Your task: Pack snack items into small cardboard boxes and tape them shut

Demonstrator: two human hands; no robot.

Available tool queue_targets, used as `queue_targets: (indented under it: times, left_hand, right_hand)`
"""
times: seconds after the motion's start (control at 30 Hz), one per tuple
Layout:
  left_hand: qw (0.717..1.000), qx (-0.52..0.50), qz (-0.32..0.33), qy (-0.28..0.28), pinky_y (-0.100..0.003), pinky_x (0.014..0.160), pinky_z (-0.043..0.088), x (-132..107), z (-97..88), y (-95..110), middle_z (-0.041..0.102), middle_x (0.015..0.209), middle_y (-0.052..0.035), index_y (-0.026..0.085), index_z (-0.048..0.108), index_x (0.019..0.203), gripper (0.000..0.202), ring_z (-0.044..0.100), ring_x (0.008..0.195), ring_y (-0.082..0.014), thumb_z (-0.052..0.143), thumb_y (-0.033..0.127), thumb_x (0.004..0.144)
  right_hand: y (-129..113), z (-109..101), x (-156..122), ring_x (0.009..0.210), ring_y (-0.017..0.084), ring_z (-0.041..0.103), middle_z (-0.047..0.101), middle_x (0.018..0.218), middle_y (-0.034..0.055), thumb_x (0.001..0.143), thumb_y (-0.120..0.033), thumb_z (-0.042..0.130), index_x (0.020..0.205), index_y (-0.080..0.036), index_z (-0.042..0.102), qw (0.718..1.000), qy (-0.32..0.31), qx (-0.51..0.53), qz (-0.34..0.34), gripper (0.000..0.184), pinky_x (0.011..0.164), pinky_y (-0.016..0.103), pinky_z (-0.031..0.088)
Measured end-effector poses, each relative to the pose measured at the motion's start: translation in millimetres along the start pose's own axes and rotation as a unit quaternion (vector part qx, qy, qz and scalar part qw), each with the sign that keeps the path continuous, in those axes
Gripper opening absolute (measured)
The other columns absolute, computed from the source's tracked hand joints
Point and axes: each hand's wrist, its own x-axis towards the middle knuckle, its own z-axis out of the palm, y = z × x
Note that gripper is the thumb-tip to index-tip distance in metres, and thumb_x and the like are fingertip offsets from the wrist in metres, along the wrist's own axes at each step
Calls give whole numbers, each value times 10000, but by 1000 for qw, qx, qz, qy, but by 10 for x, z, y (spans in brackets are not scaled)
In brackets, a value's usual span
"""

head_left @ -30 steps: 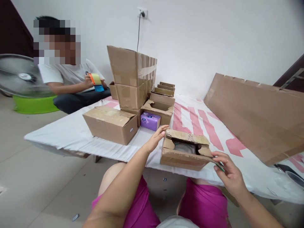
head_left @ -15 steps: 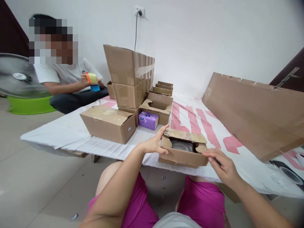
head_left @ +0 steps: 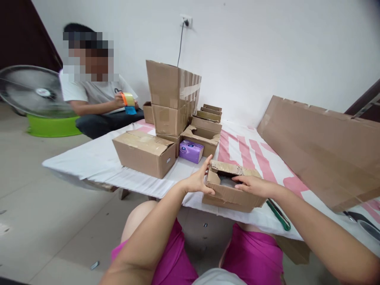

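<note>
White wall, pale tiled floor; a low counter (head_left: 89, 158) under white cloth with pink stripes. Far left: fan (head_left: 35, 92), green basin (head_left: 53, 126). A seated person holds a tape dispenser (head_left: 128, 101). On the counter: closed carton (head_left: 144, 153), stacked cartons (head_left: 173, 99), purple pack (head_left: 191, 151). At the near edge, small open box (head_left: 228, 194): left hand (head_left: 197, 181) clamps its left side, right hand (head_left: 255, 186) lies flat and unclenched on its top. Green-handled tool (head_left: 279, 215) just beside. Large cardboard sheet (head_left: 323, 146) far right.

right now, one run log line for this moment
left hand: grips left end of small cardboard box | right hand: flat on its top flaps | green-handled tool: on sheet, right of box
</note>
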Motion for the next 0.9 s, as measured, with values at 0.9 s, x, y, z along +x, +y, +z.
queue_targets:
  times: [0.9]
  left_hand:
    - [998, 51, 48, 9, -512, 1180, 142, 49, 10, -67, 21, 1593, -204, 222, -201, 1488, 1536, 151, 1461, -357, 889, 511, 446]
  right_hand:
    - [-74, -90, 73, 1077, 306, 565, 640, 1138, 128, 661, -387, 695, 1162, -168, 613, 970, 155, -122, -142, 553, 944, 449, 431]
